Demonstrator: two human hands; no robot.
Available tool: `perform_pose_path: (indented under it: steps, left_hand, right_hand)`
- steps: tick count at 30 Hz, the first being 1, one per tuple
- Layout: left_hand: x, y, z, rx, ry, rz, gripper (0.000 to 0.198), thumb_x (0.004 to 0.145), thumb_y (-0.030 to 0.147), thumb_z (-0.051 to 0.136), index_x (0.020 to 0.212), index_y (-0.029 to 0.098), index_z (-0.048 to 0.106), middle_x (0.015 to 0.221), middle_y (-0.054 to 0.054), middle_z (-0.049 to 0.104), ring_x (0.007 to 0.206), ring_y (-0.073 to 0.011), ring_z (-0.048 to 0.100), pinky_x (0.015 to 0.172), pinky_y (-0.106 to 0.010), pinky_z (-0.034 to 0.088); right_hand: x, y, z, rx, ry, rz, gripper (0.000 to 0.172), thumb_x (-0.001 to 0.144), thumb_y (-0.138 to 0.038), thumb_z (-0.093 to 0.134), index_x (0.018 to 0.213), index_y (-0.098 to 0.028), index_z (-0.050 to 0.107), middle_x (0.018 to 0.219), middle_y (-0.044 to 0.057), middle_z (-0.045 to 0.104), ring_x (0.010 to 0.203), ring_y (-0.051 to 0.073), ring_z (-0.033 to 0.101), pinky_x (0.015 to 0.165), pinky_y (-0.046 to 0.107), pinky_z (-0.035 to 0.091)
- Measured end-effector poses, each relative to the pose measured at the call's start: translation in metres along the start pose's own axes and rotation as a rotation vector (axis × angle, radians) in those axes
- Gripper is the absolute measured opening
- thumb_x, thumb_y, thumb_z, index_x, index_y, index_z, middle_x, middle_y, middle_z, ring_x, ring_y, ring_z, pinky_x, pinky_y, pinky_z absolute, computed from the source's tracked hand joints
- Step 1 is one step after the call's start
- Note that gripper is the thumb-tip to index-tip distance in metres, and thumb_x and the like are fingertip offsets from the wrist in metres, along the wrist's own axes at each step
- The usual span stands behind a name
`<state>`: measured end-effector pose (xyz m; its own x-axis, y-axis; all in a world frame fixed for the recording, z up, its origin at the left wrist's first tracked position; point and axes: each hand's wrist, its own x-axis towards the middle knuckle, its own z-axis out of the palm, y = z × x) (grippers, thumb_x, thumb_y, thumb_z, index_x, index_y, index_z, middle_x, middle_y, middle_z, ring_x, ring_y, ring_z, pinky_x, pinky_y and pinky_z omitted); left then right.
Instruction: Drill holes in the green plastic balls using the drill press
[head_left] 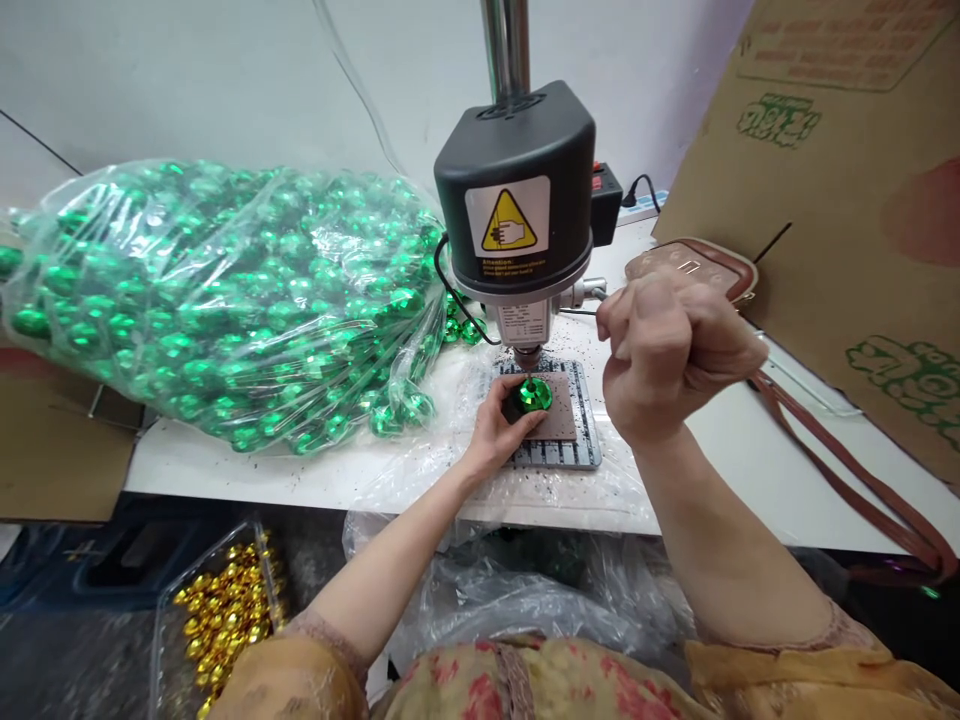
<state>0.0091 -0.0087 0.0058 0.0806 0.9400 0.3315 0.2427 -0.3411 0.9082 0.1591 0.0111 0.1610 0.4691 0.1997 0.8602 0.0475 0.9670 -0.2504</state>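
A faceted green bead (533, 394) is pinched between the thumb and fingers of the left hand (498, 428) and is pressed onto the brown pad (561, 418) of a slotted metal base plate (586, 432). The bead is held directly under the spindle tip (526, 354) of a small black drill press (517, 190), which appears to touch its top. The right hand (664, 350) is clenched in a fist around the press's feed lever (592, 291), just right of the machine head and above the left hand.

To the left of the left hand, a large clear plastic bag (217, 300) filled with green beads is spread across the white bench (750, 450). A few loose green beads (461, 330) are seen behind the left hand, beside the machine. Below the left forearm, under the bench edge, a clear tray of gold beads (225, 610) is visible. Behind the right hand a brown purse (694, 268) is lying, its strap (840, 460) trailing across the bench to the right, with a cardboard sheet (840, 180) leaning beyond it.
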Motion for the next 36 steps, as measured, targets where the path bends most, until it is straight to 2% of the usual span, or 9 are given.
perform_pose_path:
  steps: [9,17,21,29,33,36]
  left_hand:
    - [-0.001,-0.001,0.0,-0.025,0.002,0.002,0.055,0.083,0.053,0.085,0.123,0.023,0.062,0.121,-0.01,0.072,0.116,-0.0281,0.068,0.104,-0.043,0.053]
    - [-0.001,0.001,0.001,-0.033,0.011,0.019,0.055,0.084,0.055,0.084,0.122,0.023,0.062,0.117,-0.009,0.072,0.114,-0.0278,0.068,0.103,-0.044,0.053]
    - [-0.001,0.0,0.001,-0.035,0.005,0.022,0.055,0.084,0.055,0.083,0.122,0.022,0.061,0.117,-0.01,0.072,0.114,-0.0273,0.068,0.103,-0.043,0.053]
    - [0.0,-0.001,0.002,-0.012,0.032,0.038,0.053,0.082,0.052,0.086,0.121,0.022,0.064,0.116,-0.009,0.073,0.109,-0.0266,0.07,0.098,-0.042,0.055]
    - [-0.002,-0.001,0.002,-0.019,0.032,0.032,0.052,0.083,0.05,0.086,0.121,0.022,0.063,0.115,-0.009,0.074,0.108,-0.0264,0.07,0.097,-0.041,0.055]
    - [-0.001,-0.001,0.002,-0.02,0.034,0.023,0.051,0.082,0.047,0.086,0.121,0.022,0.063,0.115,-0.008,0.074,0.108,-0.026,0.071,0.096,-0.041,0.055]
  right_hand:
    - [-0.006,-0.002,-0.006,-0.064,-0.023,0.033,0.055,0.097,-0.029,0.06,0.061,-0.021,0.02,0.051,-0.005,0.027,0.044,0.008,0.027,0.045,0.032,0.028]
    - [-0.013,0.004,-0.013,-0.03,-0.044,-0.052,0.051,0.094,-0.019,0.059,0.059,-0.019,0.021,0.052,-0.006,0.03,0.044,0.007,0.03,0.042,0.029,0.033]
    - [-0.014,0.005,-0.016,-0.011,-0.085,-0.101,0.049,0.093,-0.017,0.058,0.06,-0.019,0.023,0.052,-0.006,0.032,0.043,0.006,0.031,0.043,0.027,0.038]
    - [-0.019,0.009,-0.019,0.027,-0.101,-0.125,0.046,0.094,-0.012,0.056,0.061,-0.019,0.024,0.056,-0.007,0.035,0.047,0.004,0.034,0.047,0.024,0.041]
    - [-0.028,0.01,-0.022,0.035,-0.101,-0.143,0.047,0.093,-0.009,0.056,0.061,-0.019,0.024,0.056,-0.007,0.032,0.049,0.004,0.034,0.05,0.025,0.042]
    - [-0.025,0.005,-0.019,0.013,-0.078,-0.092,0.051,0.095,-0.012,0.058,0.06,-0.018,0.021,0.054,-0.007,0.029,0.047,0.003,0.031,0.05,0.026,0.04]
